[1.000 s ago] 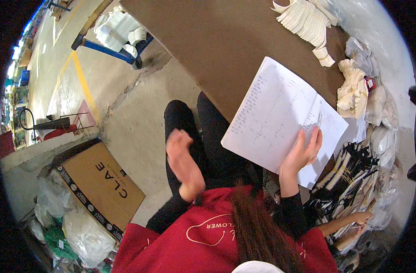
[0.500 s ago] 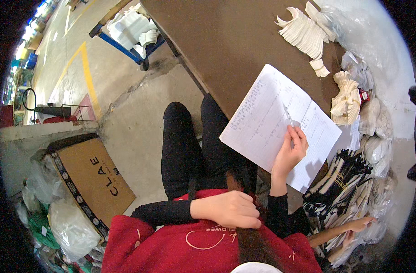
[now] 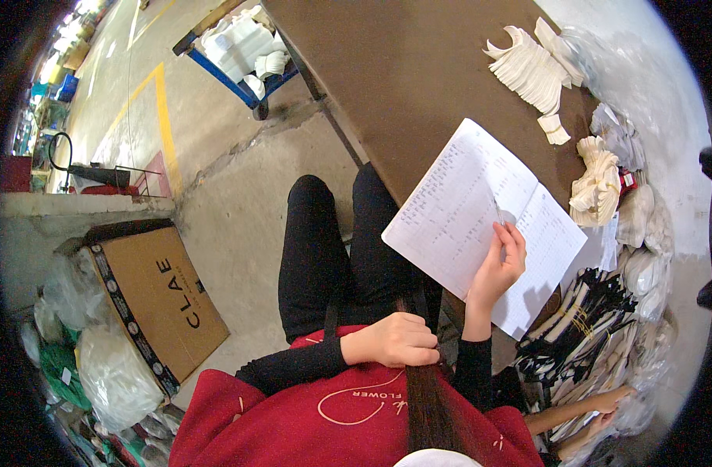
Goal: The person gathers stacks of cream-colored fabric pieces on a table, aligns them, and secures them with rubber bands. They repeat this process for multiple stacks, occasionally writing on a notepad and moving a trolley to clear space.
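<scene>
An open notebook (image 3: 480, 210) with rows of handwriting lies tilted at the near edge of the brown table (image 3: 403, 86). My right hand (image 3: 499, 265) rests on its pages, fingers pinched on a slim pen (image 3: 498, 210) that points away from me. At my chest, my left hand (image 3: 392, 340) is curled closed over a length of long dark hair (image 3: 424, 405). The hair shows above and below the fist, while the inside of the grip is hidden.
Stacks of cream curved pieces (image 3: 531, 74) sit on the table's far right. Black and white strips (image 3: 582, 311) lie bundled at right, near another person's hand (image 3: 609, 398). A cardboard box (image 3: 161, 292) and plastic bags (image 3: 119, 381) stand at left; a blue cart (image 3: 231, 82) is beyond.
The view has shifted slightly. My left hand has lifted a little from my chest toward the table, fingers still closed. My right hand stays on the notebook with the pen tipped slightly differently.
</scene>
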Demonstrator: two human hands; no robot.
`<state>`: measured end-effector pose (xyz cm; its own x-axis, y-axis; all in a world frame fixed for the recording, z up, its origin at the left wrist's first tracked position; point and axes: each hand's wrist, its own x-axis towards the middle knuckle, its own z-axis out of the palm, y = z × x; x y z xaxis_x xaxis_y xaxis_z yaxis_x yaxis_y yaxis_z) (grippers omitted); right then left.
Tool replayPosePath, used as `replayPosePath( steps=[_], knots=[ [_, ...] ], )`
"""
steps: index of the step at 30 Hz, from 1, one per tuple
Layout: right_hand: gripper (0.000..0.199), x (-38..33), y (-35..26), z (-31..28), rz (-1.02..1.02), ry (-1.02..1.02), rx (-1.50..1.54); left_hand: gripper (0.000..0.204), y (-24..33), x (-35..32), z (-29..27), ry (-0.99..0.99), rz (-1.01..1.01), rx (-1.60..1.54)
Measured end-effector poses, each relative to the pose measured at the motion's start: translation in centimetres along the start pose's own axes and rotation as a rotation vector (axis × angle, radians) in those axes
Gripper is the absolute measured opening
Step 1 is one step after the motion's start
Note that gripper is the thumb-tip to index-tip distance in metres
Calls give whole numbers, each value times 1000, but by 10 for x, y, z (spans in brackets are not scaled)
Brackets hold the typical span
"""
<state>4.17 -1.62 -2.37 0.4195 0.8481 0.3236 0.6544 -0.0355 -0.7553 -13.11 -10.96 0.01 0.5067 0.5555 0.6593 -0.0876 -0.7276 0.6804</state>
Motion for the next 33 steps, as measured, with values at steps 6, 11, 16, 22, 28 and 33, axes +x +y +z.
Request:
replayPosePath(
  steps=[6,11,16,22,28,33],
  knots=[
    [13,0,0,-1,23,-15,-2,17,-22,-25,-5,-26,-75,92],
    [15,0,-1,-1,28,-47,-39,21,-28,-42,-18,22,-199,140],
    [22,0,-1,-3,34,-58,-40,10,-37,-66,-35,141,-446,222],
    [40,2,-2,-2,31,-24,-81,34,-3,-25,-57,462,-852,-281],
    [48,5,-6,-3,16,1,-50,41,63,90,-48,-69,51,-617],
    [47,4,-8,-2,35,-10,-43,31,47,69,-14,-256,66,-590]
  ],
)
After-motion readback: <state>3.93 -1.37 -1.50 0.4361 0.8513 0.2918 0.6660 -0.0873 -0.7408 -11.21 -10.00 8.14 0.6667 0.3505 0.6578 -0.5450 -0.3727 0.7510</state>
